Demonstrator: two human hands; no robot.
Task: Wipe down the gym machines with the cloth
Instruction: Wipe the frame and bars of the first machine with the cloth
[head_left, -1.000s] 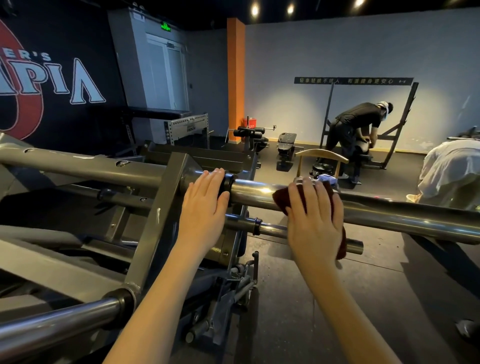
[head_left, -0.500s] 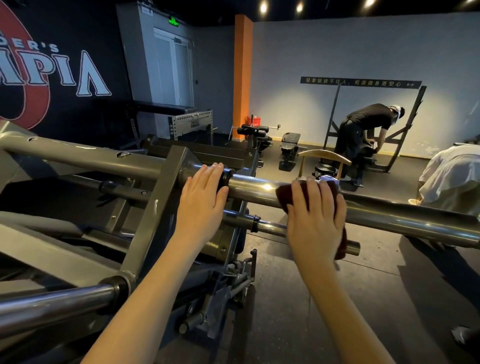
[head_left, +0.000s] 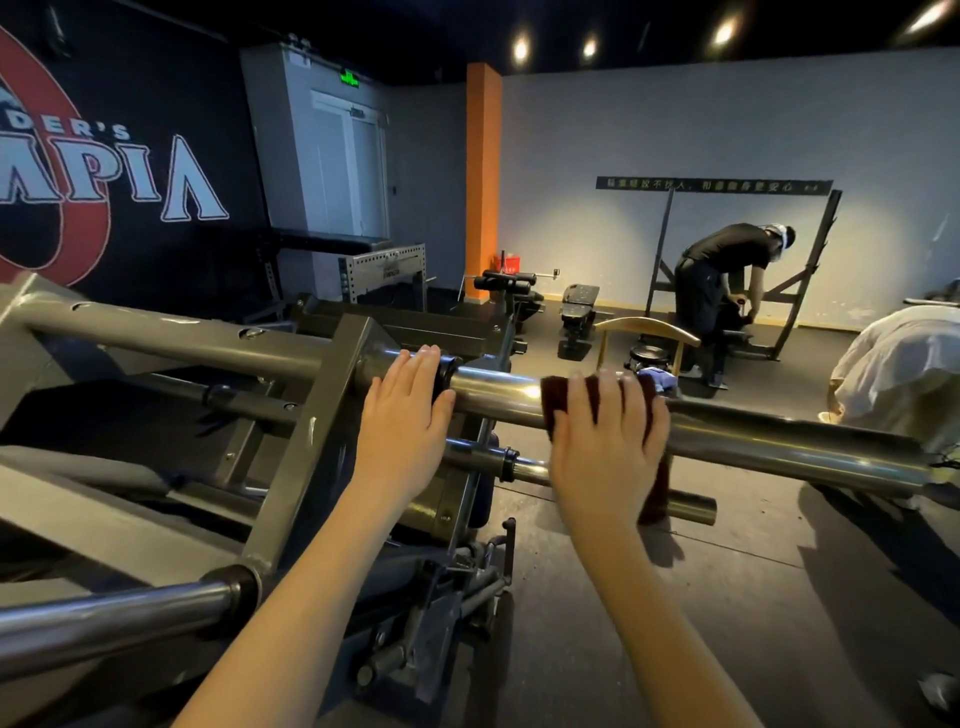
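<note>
A grey gym machine (head_left: 291, 467) fills the left. Its long chrome bar (head_left: 779, 447) runs from the frame out to the right. A dark red cloth (head_left: 554, 401) is draped over this bar, with one end hanging below it. My right hand (head_left: 608, 441) lies on top of the cloth, fingers spread and wrapped over the bar. My left hand (head_left: 405, 410) rests flat on the bar beside its black collar, close to the frame post, and holds nothing.
A shorter chrome peg (head_left: 685, 506) sticks out below the bar. Benches (head_left: 576, 312) and a wooden chair (head_left: 649, 332) stand on the dark floor behind. A person (head_left: 722, 275) bends over a rack at the back wall. Something under a white sheet (head_left: 904, 364) is at right.
My right hand and the cloth have slid a little left along the bar, toward my left hand. The left hand has stayed at the collar.
</note>
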